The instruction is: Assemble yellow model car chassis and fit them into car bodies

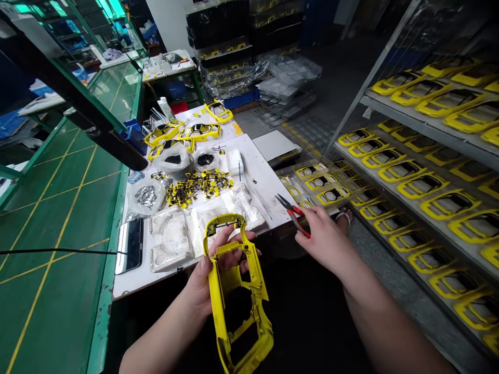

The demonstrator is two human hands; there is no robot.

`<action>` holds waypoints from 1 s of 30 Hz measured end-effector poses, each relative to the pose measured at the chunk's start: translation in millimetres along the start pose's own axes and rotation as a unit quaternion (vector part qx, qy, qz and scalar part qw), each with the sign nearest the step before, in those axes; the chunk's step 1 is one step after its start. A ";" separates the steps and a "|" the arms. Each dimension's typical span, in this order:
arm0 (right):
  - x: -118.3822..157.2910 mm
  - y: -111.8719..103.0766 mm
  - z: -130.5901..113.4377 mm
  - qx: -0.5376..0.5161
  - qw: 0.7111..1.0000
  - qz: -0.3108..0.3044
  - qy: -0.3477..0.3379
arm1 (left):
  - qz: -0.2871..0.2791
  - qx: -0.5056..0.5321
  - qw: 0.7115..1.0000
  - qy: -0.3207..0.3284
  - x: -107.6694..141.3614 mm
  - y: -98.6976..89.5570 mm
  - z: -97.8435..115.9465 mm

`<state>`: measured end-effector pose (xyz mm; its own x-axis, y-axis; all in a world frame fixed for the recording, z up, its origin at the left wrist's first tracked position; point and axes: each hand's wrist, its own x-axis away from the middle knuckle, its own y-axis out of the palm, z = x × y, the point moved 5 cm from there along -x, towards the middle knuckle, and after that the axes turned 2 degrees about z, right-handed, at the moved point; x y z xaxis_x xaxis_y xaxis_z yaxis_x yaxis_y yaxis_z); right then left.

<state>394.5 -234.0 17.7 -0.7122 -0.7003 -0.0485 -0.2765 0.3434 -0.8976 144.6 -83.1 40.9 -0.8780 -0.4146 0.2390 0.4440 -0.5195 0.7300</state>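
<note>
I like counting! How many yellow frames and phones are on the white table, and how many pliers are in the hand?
Yellow frames on the white table: 4
Phones: 1
Red-handled pliers in the right hand: 1
Total: 6

Not counted: the yellow frame in the left hand.

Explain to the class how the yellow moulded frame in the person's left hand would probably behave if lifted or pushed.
The yellow plastic frame is probably light for its size, since the left hand supports it alone. Its large cut-out openings suggest it may flex a little, and the thin struts could be fragile. Its flat, angular shape makes rolling unlikely.
</note>
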 end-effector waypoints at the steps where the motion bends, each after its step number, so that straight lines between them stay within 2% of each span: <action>1: 4.3 -1.3 4.5 -0.007 1.000 0.006 0.012 | 0.010 0.005 1.000 0.002 -1.2 0.3 -1.7; 4: 19.5 -5.5 12.1 -0.043 0.998 0.013 0.033 | 0.048 -0.002 0.999 -0.001 -3.7 1.3 -3.4; 6: 32.0 -8.7 8.4 -0.080 0.997 0.000 0.023 | 0.071 -0.014 0.997 -0.009 -4.6 2.8 -3.0; 10: 58.8 -13.2 -20.4 -0.230 0.971 -0.060 -0.016 | 0.089 -0.060 0.994 0.000 -6.2 8.0 -0.7; 12: 67.2 -15.6 -37.9 -0.272 0.959 -0.074 -0.032 | 0.089 -0.093 0.992 0.016 -6.3 11.2 0.9; 16: 68.7 -19.6 -60.5 -0.271 0.959 -0.067 -0.052 | 0.113 -0.156 0.981 0.027 -1.8 16.5 4.3; 23: 61.9 -21.4 -72.2 -0.313 0.947 -0.045 -0.061 | 0.136 -0.205 0.968 0.051 8.5 30.7 10.4; 30: 67.4 -14.0 -79.7 -0.399 0.914 -0.068 -0.014 | 0.090 -0.276 0.955 0.058 12.1 35.9 8.7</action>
<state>299.0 -236.1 61.9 -0.6230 -0.7820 0.0188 -0.7515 0.5917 -0.2919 148.3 -100.2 75.6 -0.7672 -0.5976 0.2329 0.6404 -0.7336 0.2272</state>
